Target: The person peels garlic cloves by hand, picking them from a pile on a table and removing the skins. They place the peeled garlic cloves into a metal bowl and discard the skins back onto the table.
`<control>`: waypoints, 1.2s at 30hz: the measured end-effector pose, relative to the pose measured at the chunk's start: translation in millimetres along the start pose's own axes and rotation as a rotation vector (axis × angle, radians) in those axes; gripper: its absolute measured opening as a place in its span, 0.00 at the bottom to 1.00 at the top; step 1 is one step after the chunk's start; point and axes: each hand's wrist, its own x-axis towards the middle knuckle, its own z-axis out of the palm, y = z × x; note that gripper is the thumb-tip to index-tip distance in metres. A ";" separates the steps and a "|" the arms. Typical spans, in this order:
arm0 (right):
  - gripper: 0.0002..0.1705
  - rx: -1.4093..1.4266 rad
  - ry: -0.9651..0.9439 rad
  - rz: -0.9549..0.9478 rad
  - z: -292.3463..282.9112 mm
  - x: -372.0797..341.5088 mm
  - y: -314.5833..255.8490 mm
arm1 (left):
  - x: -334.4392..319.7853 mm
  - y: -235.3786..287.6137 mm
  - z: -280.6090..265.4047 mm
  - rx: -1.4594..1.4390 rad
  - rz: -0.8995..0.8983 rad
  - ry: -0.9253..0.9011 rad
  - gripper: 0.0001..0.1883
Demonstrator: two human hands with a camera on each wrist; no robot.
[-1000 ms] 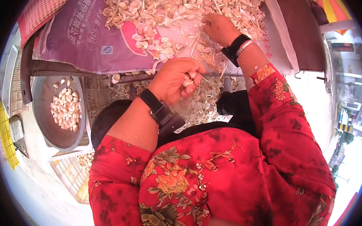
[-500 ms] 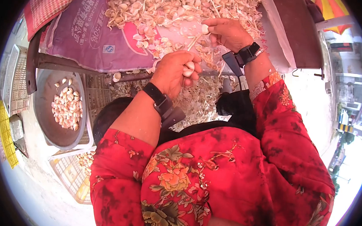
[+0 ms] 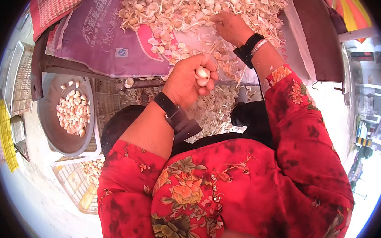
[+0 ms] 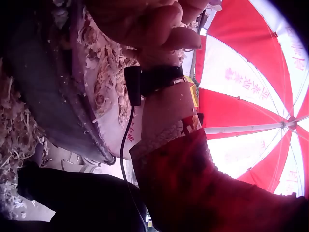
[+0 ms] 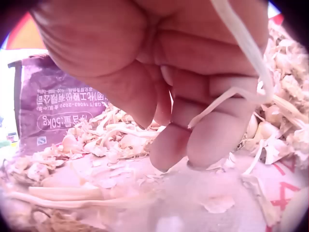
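Observation:
My left hand [image 3: 183, 79] curls its fingers round a couple of pale garlic cloves [image 3: 203, 75] at the table's front edge. In the left wrist view its fingers [image 4: 181, 38] fill the top, overlapping the right wrist behind. My right hand [image 3: 232, 29] reaches to the near side of a broad heap of garlic cloves [image 3: 161, 11]. Seen from the right wrist, its fingers [image 5: 212, 140] bend downward close over the sacking, and a dry garlic stalk [image 5: 241, 31] crosses in front of the palm. Whether thumb and forefinger pinch anything, I cannot tell.
A printed purple sack [image 3: 96, 42] covers the table under the garlic. At the lower left, a grey basin [image 3: 45, 123] contains peeled-looking cloves, beside a plastic crate [image 3: 74, 194]. Husks [image 3: 216, 116] litter the ground below. A red-and-white umbrella [image 4: 236, 72] stands behind.
Half a second ago my right hand held a clove near the left hand; now it is back at the heap with no clove visible. The cloves in my left hand show more fully.

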 end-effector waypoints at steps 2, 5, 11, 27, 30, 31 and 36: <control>0.16 -0.244 -0.127 0.051 8.6 17.8 -0.2 | -2.5 1.8 6.1 0.014 -0.002 0.077 0.16; 0.14 -0.356 -0.199 0.132 9.7 25.3 -17.8 | -1.8 4.0 4.2 -0.008 -0.011 0.124 0.15; 0.18 -0.192 -0.065 0.132 11.0 7.4 -5.8 | -1.2 2.8 2.5 0.032 0.003 0.149 0.14; 0.18 1.383 -0.400 0.190 -25.1 -62.1 -52.2 | -3.8 -0.9 17.8 0.018 0.076 0.210 0.18; 0.17 1.341 -0.410 0.182 -27.5 -61.3 -62.1 | -3.2 0.1 10.1 -0.026 0.122 0.092 0.17; 0.15 1.294 -0.413 0.170 -29.0 -59.6 -65.3 | -3.7 2.2 9.8 -0.050 0.128 0.092 0.16; 0.09 1.078 -0.273 0.200 -21.2 -56.1 -81.8 | -5.2 5.6 6.2 -0.065 0.169 0.159 0.14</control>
